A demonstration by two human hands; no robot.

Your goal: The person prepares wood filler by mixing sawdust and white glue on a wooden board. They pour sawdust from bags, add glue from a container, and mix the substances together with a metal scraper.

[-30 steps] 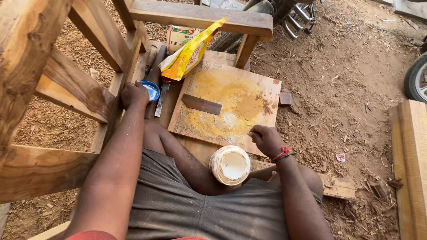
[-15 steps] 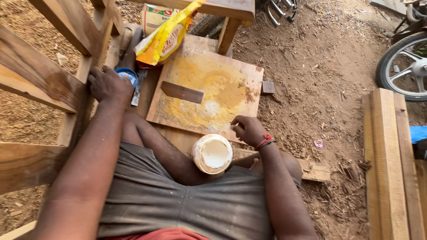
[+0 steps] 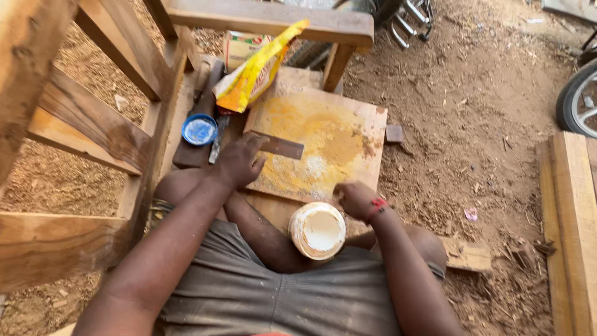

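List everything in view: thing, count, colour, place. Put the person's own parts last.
board: one, wood smeared yellow, on the ground in front of the person
scraper: one, dark flat blade, on the board under the left hand
tub: one, white, open, between the knees
lid: one, blue, on a dark plank left of the board
bag: one, yellow, above the board
wooden frame: one, brown, left
tyre: one, black, right edge
left hand: on the scraper
right hand: fist at the board's near edge
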